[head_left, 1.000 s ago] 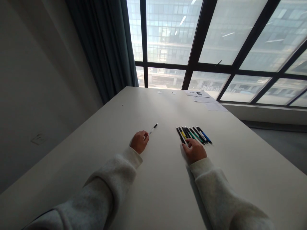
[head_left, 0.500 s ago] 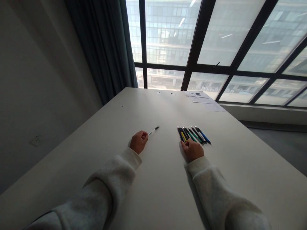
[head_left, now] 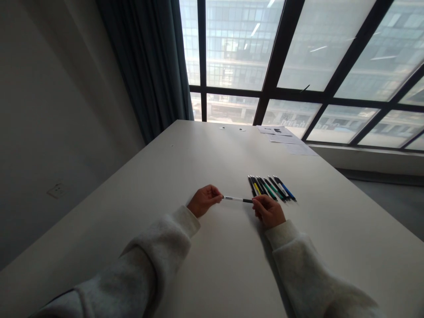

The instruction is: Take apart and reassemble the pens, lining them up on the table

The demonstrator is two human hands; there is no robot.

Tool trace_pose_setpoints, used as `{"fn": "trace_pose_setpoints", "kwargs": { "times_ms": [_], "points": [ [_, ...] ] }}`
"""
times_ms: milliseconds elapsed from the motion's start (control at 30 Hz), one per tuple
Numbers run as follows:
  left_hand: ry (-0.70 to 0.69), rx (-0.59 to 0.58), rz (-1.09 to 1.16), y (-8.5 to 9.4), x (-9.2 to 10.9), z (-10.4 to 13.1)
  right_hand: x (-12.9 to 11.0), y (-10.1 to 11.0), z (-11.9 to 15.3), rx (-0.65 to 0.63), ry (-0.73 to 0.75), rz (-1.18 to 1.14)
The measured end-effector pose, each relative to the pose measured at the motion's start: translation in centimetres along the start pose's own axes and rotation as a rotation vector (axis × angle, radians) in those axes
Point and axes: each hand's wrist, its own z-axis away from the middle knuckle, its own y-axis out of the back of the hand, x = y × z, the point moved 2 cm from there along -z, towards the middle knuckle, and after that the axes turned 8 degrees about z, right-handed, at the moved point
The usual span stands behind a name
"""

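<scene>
A white pen with a black end (head_left: 236, 199) is stretched level between my two hands, over the white table (head_left: 198, 159). My left hand (head_left: 205, 200) pinches its left tip, and my right hand (head_left: 269, 210) is closed on the black end at the right. Just beyond my right hand lies a row of several pens side by side, among them a yellow and black one (head_left: 257, 188), a green one (head_left: 270, 191) and a blue one (head_left: 287, 190). My right fingers hide the near ends of some of these pens.
Sheets of paper (head_left: 281, 138) lie at the far right corner of the table. Two small white round pieces (head_left: 222, 128) are near its far edge. A dark curtain (head_left: 155, 66) and a large window stand beyond, with a wall at the left.
The pen has turned from slanting away to lying crosswise between my hands. My left hand has moved right, and my right hand has taken hold of the pen's black end. The view has shifted slightly.
</scene>
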Motion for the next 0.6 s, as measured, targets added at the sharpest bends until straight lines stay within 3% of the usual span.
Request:
{"fn": "trace_pose_setpoints", "kwargs": {
  "times_ms": [300, 600],
  "points": [
    [0.102, -0.053, 0.234, -0.11, 0.44, 0.43, -0.09, 0.45, -0.02, -0.032, -0.178, -0.371],
    [0.088, -0.022, 0.394, 0.29, 0.19, 0.22, -0.20, 0.75, 0.17, -0.168, -0.194, -0.599]
  ]
}}
